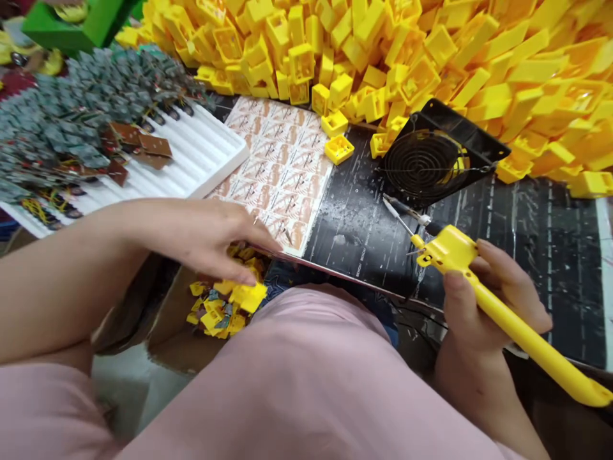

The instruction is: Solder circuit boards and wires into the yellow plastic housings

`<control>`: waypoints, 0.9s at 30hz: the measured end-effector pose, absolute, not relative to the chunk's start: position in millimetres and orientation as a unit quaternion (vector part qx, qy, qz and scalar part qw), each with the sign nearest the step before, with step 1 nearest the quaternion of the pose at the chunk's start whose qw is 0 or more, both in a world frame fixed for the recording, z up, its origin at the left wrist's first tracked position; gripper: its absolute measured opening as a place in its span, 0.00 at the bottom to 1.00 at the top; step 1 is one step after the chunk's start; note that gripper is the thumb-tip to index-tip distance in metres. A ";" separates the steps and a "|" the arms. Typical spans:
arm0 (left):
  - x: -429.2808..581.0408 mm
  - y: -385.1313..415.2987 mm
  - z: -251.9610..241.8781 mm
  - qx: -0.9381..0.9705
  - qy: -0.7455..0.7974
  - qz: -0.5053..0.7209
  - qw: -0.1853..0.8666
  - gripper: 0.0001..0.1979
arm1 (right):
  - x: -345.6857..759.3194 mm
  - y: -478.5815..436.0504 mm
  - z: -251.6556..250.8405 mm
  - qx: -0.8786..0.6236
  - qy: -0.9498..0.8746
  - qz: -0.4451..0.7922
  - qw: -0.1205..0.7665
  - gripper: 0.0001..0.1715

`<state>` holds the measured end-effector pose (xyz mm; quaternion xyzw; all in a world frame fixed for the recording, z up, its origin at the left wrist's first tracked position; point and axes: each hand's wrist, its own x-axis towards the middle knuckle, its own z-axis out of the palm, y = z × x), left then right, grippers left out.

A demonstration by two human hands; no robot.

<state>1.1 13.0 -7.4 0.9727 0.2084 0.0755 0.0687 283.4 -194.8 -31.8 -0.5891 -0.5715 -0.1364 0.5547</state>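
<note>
The right hand has its fingers closed around the handle of a yellow tool, which is above the right part of the black counter. Its thin metal rod points to the far left, just beside a black fan. The left hand is over a cardboard box, which stands below the near edge of the counter. Its fingers are partly stretched, and a yellow piece is just under the thumb; I cannot tell if it is gripped. Inside the box lie yellow and grey parts. A printed sheet lies on the counter. At the far side there is a big heap of yellow cases. At the left, a white foam tray carries many circuit boards.
</note>
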 end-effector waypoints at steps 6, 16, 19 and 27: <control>69.9 103.9 -19.5 0.952 0.273 0.113 0.081 0.29 | 282.1 -192.1 -30.7 -0.590 -0.571 -0.146 0.551 0.30; 79.8 61.0 -43.3 0.919 0.378 0.080 0.080 0.26 | 288.9 -190.3 -41.7 -0.608 -0.548 -0.109 0.564 0.30; 41.6 8.6 -26.5 0.940 0.329 0.037 0.078 0.30 | 282.5 -185.2 -40.3 -0.569 -0.562 -0.112 0.590 0.31; -21.5 5.9 -13.2 0.907 0.347 0.096 0.220 0.27 | 236.4 -155.4 -33.1 -0.511 -0.762 0.050 0.394 0.13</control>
